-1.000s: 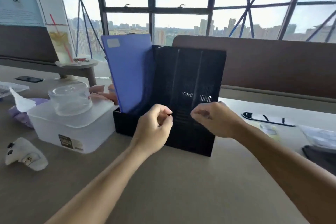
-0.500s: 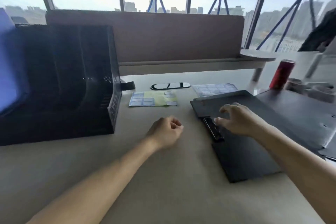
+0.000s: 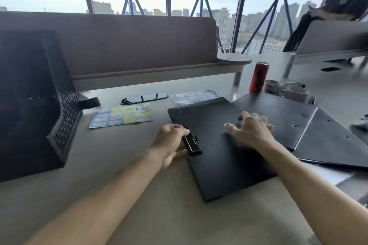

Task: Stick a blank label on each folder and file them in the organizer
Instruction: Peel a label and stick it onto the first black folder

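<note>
A black folder [image 3: 223,163] with a clip on its left edge lies flat on the desk in front of me. My left hand [image 3: 171,143] grips that left edge by the black clip [image 3: 191,144]. My right hand [image 3: 252,130] rests on top of the folder with its fingers spread. More black folders [image 3: 294,125] lie open to the right. The black mesh organizer [image 3: 61,109] stands at the left. A sheet of blue-bordered labels [image 3: 121,116] with yellow backing lies between organizer and folder, and another label sheet [image 3: 192,96] lies behind the folder.
A red can [image 3: 258,76] stands at the back right beside some grey rolls [image 3: 286,89]. A brown desk partition [image 3: 119,45] runs along the back, with an oval cable slot [image 3: 143,98] before it. The near desk surface [image 3: 139,205] is bare.
My view has swung right from the organizer to the black folders. My left hand moved onto the folder's clip edge and my right hand spread on its cover.
</note>
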